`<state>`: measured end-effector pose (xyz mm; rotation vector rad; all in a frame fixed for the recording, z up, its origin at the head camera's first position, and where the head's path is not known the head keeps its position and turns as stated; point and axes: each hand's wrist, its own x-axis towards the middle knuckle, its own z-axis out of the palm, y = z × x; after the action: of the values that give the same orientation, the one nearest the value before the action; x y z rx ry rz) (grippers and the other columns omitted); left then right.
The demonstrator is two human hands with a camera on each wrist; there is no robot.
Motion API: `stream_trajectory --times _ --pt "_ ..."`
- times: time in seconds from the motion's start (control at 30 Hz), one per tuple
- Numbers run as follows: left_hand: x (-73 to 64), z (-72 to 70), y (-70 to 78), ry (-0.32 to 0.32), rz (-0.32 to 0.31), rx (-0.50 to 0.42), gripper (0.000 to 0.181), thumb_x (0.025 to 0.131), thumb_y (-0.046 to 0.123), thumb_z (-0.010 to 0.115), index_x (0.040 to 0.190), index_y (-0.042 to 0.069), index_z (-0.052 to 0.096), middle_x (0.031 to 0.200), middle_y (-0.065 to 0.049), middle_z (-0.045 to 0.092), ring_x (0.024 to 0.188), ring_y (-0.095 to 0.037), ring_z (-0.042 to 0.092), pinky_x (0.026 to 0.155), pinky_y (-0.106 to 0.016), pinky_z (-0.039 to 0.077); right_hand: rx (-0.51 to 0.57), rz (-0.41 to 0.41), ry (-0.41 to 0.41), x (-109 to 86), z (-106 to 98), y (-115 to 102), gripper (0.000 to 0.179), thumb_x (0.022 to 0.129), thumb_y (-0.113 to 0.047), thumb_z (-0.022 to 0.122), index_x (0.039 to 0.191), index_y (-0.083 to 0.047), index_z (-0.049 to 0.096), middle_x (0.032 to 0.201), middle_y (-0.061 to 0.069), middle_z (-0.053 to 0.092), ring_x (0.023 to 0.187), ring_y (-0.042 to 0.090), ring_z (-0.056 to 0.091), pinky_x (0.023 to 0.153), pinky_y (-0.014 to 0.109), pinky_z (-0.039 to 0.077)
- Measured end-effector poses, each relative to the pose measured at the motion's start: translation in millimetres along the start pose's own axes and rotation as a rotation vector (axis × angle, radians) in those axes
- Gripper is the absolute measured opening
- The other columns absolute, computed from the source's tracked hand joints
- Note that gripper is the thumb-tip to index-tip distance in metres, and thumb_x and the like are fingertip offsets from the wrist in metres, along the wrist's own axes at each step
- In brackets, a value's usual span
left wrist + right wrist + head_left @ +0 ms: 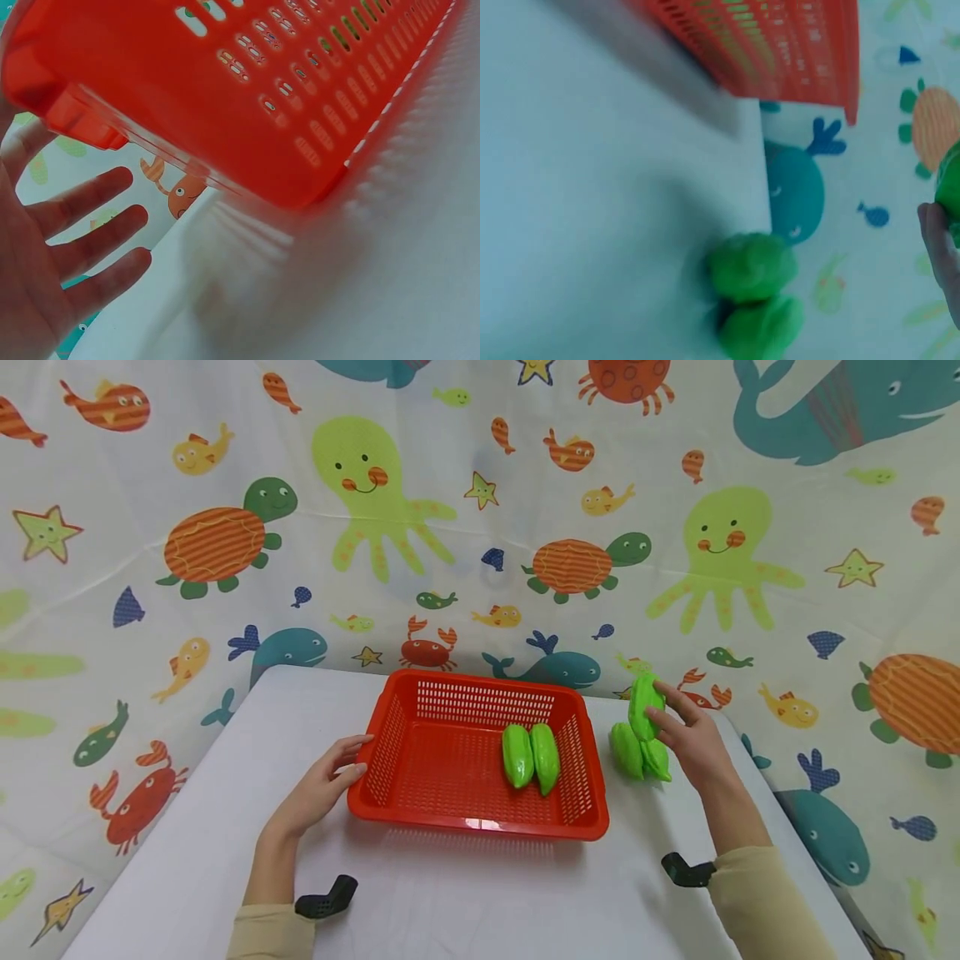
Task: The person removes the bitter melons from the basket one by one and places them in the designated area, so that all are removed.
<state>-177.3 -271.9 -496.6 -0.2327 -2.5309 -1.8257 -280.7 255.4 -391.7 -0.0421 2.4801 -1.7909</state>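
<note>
Green vegetable (645, 706): in the head view I have it above two similar pieces (627, 753) near the table's (465, 902) far right edge, a strip of tabletop separating them from the red basket (480, 825); the right hand (697, 739) pinches it, the left hand (321, 785) touches the rim. Left wrist: I see fingers spread, nearly straight. Right wrist: a finger against the vegetable.

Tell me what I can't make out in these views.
Right wrist: most of the right hand and the green piece it holds, cut off by the right edge.
Right wrist: surface detail on the green pair outside the basket, blurred.
Head: part of that pair, hidden behind the held piece.
Left wrist: most of the pair inside the basket, hidden by its wall.
</note>
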Motion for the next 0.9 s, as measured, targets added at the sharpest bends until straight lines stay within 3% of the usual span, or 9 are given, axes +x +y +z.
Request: stream_trajectory --times 0.2,0.33,0.43,0.57,0.67,0.9 --pt "-0.3 0.0 -1.2 0.004 0.013 -0.004 0.051 0.097 0.031 0.059 0.145 0.02 0.043 0.147 -0.009 0.042 0.132 -0.033 0.039 0.098 -0.054 0.046 0.186 0.025 0.04 3.5 -20.9 31.7 0.072 0.093 -0.035 0.065 0.155 -0.025 0.029 0.162 0.016 0.005 0.124 0.012 0.041 0.083 0.01 0.048" --pt "-0.6 -0.5 -1.8 0.005 0.017 -0.005 0.051 0.097 0.031 0.06 0.145 0.02 0.044 0.147 -0.008 0.042 0.132 -0.032 0.04 0.098 -0.053 0.046 0.153 0.048 0.078 7.1 -33.5 47.2 0.073 0.093 -0.037 0.065 0.155 -0.027 0.028 0.163 0.016 0.003 0.127 0.015 0.039 0.081 0.008 0.048" --pt "-0.5 -1.2 -1.8 0.004 0.024 -0.002 0.051 0.097 0.031 0.059 0.145 0.02 0.044 0.147 -0.008 0.042 0.132 -0.033 0.039 0.098 -0.053 0.046 0.065 0.076 0.113 9.8 -41.3 57.8 0.072 0.093 -0.041 0.064 0.155 -0.028 0.028 0.162 0.015 0.005 0.13 0.019 0.037 0.086 0.011 0.047" --pt "-0.6 -1.7 -2.1 0.004 0.026 0.002 0.05 0.098 0.03 0.059 0.145 0.02 0.044 0.147 -0.009 0.042 0.132 -0.033 0.039 0.097 -0.054 0.047 -0.056 0.114 0.129 13.4 -48.3 71.0 0.072 0.095 -0.044 0.06 0.156 -0.028 0.025 0.163 0.014 0.004 0.138 0.03 0.027 0.108 0.033 0.039" --pt "-1.0 -1.7 -2.6 -0.002 0.02 0.004 0.051 0.098 0.031 0.059 0.145 0.02 0.043 0.148 -0.009 0.041 0.133 -0.034 0.039 0.097 -0.054 0.047 -0.091 0.134 0.131 15.0 -52.1 79.3 0.072 0.096 -0.043 0.058 0.156 -0.025 0.023 0.163 0.014 0.002 0.142 0.035 0.02 0.113 0.051 0.029" --pt "-1.5 -2.0 -2.6 -0.011 0.015 -0.001 0.053 0.097 0.031 0.06 0.146 0.022 0.042 0.149 -0.009 0.04 0.133 -0.035 0.038 0.094 -0.052 0.05 -0.078 0.167 0.123 16.5 -60.3 88.0 0.07 0.098 -0.042 0.056 0.156 -0.024 0.022 0.163 0.014 0.0 0.143 0.037 0.015 0.114 0.054 0.025"
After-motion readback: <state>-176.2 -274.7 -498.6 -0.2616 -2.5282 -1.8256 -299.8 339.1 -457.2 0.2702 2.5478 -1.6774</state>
